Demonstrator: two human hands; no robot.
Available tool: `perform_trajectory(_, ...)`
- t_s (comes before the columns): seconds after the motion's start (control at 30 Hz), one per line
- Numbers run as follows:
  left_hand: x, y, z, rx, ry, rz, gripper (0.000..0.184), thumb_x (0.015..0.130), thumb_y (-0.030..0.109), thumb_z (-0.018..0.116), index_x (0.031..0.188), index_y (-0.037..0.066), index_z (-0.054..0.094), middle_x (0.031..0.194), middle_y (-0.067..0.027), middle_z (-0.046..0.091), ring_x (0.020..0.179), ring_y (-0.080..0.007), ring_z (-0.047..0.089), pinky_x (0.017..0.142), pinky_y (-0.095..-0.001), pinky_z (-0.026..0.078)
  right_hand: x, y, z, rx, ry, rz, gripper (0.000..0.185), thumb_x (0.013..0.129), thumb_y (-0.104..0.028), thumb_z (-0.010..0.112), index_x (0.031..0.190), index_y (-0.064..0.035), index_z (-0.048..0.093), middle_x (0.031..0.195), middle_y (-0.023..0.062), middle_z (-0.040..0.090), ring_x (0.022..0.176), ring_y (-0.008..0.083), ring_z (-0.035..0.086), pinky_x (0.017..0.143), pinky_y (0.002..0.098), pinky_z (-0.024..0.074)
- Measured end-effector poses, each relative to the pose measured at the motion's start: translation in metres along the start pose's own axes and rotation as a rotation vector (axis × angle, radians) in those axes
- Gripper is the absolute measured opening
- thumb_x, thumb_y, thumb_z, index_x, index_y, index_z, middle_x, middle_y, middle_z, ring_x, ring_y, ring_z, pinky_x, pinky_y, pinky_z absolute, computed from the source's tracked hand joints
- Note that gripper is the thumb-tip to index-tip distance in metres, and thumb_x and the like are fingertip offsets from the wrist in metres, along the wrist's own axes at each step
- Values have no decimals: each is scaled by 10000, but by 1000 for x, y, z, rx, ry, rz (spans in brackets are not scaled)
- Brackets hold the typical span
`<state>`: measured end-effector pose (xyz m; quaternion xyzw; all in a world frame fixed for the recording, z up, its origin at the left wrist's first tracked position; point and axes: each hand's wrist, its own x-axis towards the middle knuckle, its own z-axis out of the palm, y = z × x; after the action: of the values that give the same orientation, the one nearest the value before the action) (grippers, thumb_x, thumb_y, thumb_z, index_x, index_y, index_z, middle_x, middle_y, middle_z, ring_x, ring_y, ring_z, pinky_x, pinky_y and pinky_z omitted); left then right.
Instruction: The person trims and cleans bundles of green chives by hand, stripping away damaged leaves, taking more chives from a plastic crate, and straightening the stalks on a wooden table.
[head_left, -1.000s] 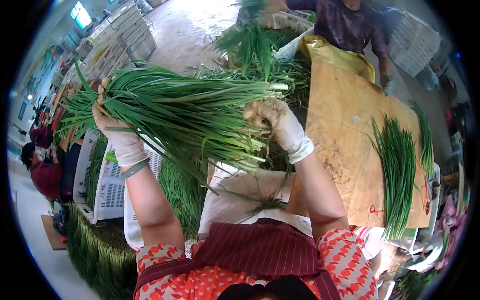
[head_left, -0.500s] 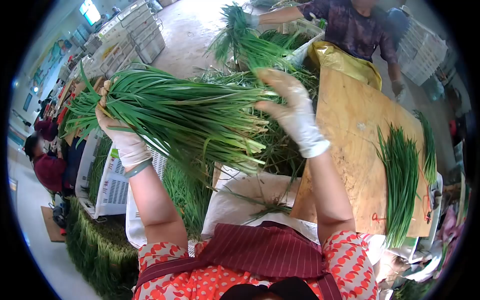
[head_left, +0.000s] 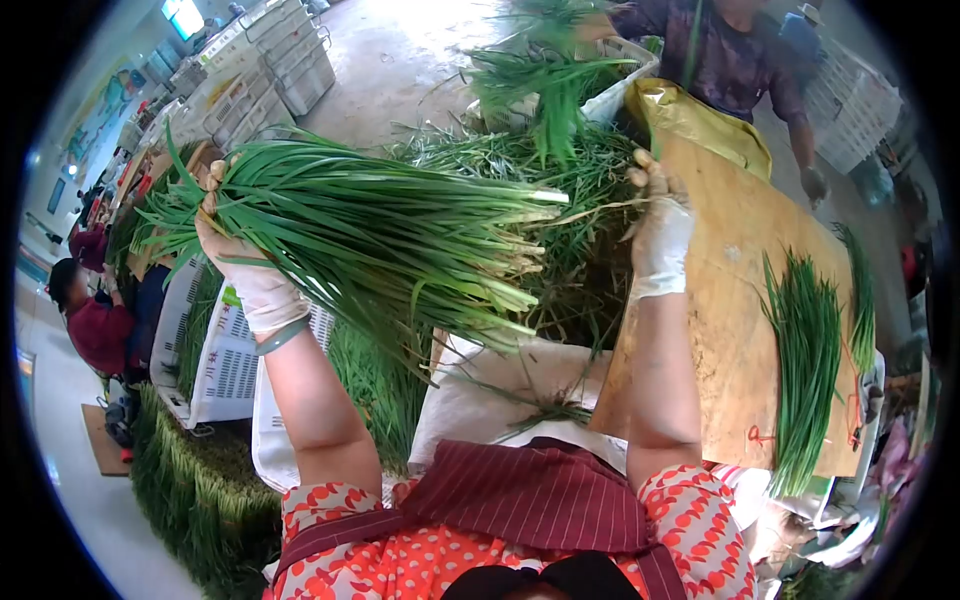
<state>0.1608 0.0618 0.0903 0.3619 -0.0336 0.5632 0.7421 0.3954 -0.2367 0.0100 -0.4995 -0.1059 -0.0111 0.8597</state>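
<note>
My left hand (head_left: 245, 270), in a whitish glove, is closed around a big bunch of garlic chives (head_left: 390, 230) near its leaf end. The bunch lies sideways in the air, with its pale cut ends pointing right. To the right of those ends, my gloved right hand (head_left: 662, 225) has its fingers curled and pinched. A thin yellowish withered leaf (head_left: 605, 207) runs between this hand and the stem ends. The hand is above the left edge of a wooden board (head_left: 690, 350). Loose green leaves and trimmings (head_left: 590, 250) are heaped below the bunch.
Chive bundles (head_left: 805, 370) lie on the board's right side. A white crate (head_left: 225, 360) stands at left, beside stacked bundles (head_left: 200, 490). Across from me, a co-worker (head_left: 740, 60) handles blurred greens (head_left: 545, 70) over a basket. Stacked crates (head_left: 290, 60) stand behind.
My right hand has moved right, away from the stem ends, and its spread fingers have closed, with a withered leaf drawn out. The left hand and bunch stay nearly still. The co-worker's greens have shifted.
</note>
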Motion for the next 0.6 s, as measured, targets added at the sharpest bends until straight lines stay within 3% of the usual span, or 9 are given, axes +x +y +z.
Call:
perform_trajectory(0.07, -2, 1, -2, 87, 123, 8, 285, 898, 199, 325, 980, 40, 546, 1055, -83, 578, 1075, -254, 507, 963, -403, 390, -3, 7, -17, -105, -30, 86, 233, 837, -107, 633, 1055, -25, 623, 788, 29, 656, 660, 76, 550, 641, 211, 441)
perform_trajectory(0.17, 4, 3, -16, 52, 24, -20, 340, 916, 238, 302, 1049, 35, 539, 1126, -100, 570, 1062, -249, 521, 955, -402, 404, -19, 9, -13, -688, -426, 4, 518, 792, -224, 695, 1241, -39, 515, 1107, 121, 610, 993, 180, 570, 871, 273, 441)
perform_trajectory(0.2, 4, 2, -17, 52, 26, -23, 340, 916, 238, 302, 1049, 35, 539, 1126, -100, 570, 1062, -249, 521, 955, -402, 404, -20, 6, -6, -449, -626, 291, 602, 774, -266, 714, 1276, -40, 472, 1232, 146, 537, 1122, 208, 510, 958, 285, 387)
perform_trajectory(0.27, 7, -3, -18, 125, 26, 40, 324, 915, 220, 309, 1035, 29, 542, 1120, -100, 576, 1067, -255, 520, 963, -410, 396, -34, 0, 17, -134, -720, 538, 526, 751, -274, 738, 1183, -34, 557, 1174, 134, 576, 1117, 193, 503, 966, 297, 371)
perform_trajectory(0.33, 9, -6, -20, 5, -17, 2, 312, 916, 196, 315, 1019, 15, 548, 1099, -102, 585, 1072, -259, 521, 959, -413, 403, -44, 18, 34, 99, -631, 556, 387, 752, -220, 740, 1062, -25, 617, 1035, 106, 635, 986, 169, 564, 883, 288, 422)
perform_trajectory(0.37, 9, -8, -22, -75, -115, -13, 314, 915, 189, 321, 1023, 10, 556, 1100, -104, 588, 1071, -263, 524, 958, -414, 405, -46, 19, 38, 103, -628, 556, 387, 752, -220, 740, 1062, -25, 617, 1035, 106, 635, 986, 169, 564, 883, 288, 422)
perform_trajectory(0.43, 7, -7, -21, -153, -208, -28, 315, 914, 181, 327, 1026, 4, 563, 1100, -106, 591, 1071, -267, 527, 956, -415, 408, -46, 22, 45, 188, -592, 631, 278, 758, -177, 733, 965, -19, 636, 875, 63, 658, 821, 138, 593, 780, 279, 459)
perform_trajectory(0.53, 4, -4, -18, 37, 19, 1, 309, 903, 165, 351, 1043, 0, 572, 1108, -110, 595, 1067, -274, 529, 958, -418, 404, -53, 27, 50, 135, -486, 497, 207, 766, -149, 721, 901, -13, 642, 793, 37, 655, 727, 115, 592, 708, 271, 475)
perform_trajectory(0.6, 10, -2, -25, -118, -244, -32, 315, 897, 153, 360, 1078, -2, 567, 1112, -109, 600, 1070, -274, 529, 962, -422, 397, -55, 21, 48, 150, -430, 499, 193, 774, -178, 716, 863, -20, 648, 781, 49, 659, 734, 115, 590, 704, 267, 472)
